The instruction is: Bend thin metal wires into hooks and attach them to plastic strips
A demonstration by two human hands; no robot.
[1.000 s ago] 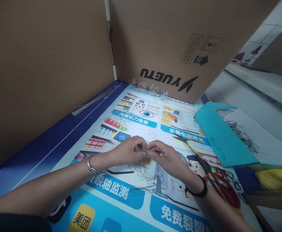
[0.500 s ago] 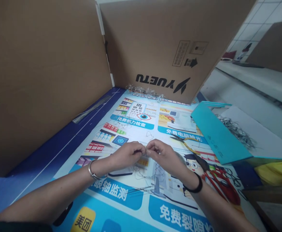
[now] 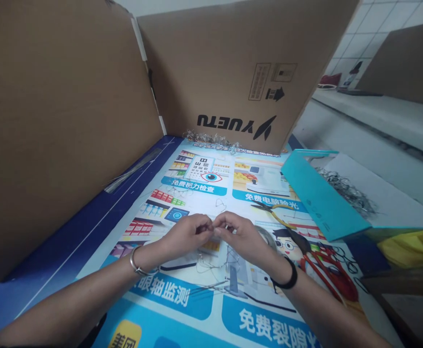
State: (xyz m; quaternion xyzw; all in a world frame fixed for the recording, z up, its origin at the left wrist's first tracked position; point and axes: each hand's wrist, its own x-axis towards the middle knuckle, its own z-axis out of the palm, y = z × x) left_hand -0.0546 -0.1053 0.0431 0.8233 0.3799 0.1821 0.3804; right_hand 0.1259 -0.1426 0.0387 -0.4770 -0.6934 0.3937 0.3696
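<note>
My left hand point(image 3: 191, 234) is closed in a pinch, its fingertips meeting those of my right hand point(image 3: 236, 234) above the printed sheet. My right hand is pinched too, thumb against forefinger. Whatever lies between the fingertips is too small to make out. Just beneath the hands are thin bent wires point(image 3: 209, 265), with straight wire lengths point(image 3: 206, 289) nearer to me. Another looped wire point(image 3: 219, 204) rests beyond my fingers. A coil of thin wire point(image 3: 265, 237) is partly hidden behind my right hand.
Pliers point(image 3: 282, 220) with yellow handles and red-handled scissors point(image 3: 322, 268) lie at the right. A teal box point(image 3: 309, 193) holds a heap of wire pieces point(image 3: 349, 193). Tangled wire point(image 3: 211, 138) lines the foot of the cardboard wall point(image 3: 197, 72). Straight wires point(image 3: 132, 171) lie at the left.
The view has shifted slightly, so the surroundings sit a little further left. Both hands keep their pinch with fingertips together, with only small finger movement.
</note>
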